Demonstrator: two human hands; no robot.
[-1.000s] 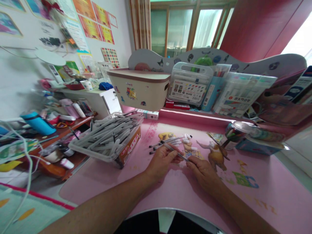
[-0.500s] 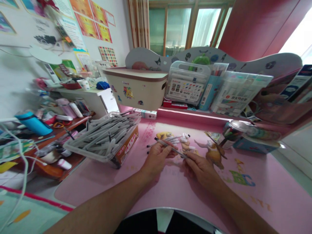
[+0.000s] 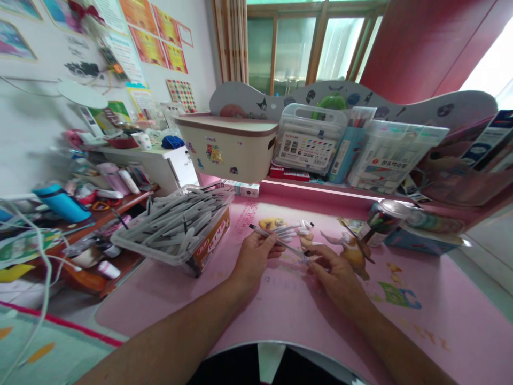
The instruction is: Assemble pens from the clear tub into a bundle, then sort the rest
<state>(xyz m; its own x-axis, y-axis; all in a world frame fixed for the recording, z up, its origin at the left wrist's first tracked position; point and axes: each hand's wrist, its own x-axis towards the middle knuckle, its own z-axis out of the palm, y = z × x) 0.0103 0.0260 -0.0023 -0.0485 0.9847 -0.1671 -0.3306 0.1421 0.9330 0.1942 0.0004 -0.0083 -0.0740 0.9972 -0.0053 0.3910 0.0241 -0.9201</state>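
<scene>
The left hand (image 3: 256,259) pinched a slim pen (image 3: 286,246) right of the tub (image 3: 146,248); the right hand (image 3: 334,272), half-curled, was at its lower end, grip unclear. Loose pens (image 3: 287,232) lay right of the tub on the bench (image 3: 168,310). Working that end seemed underway, likely calling for steady alignment.

Pale wall (image 3: 24,128) on L w/ orange posters (image 3: 148,47); wood-framed window (image 3: 296,53) at back, tan curtain (image 3: 231,43) beside; lg red panel (image 3: 425,48) upper R; daylight thru window; pink bench (image 3: 260,318) up front, white cabinet (image 3: 183,163) back L.
</scene>
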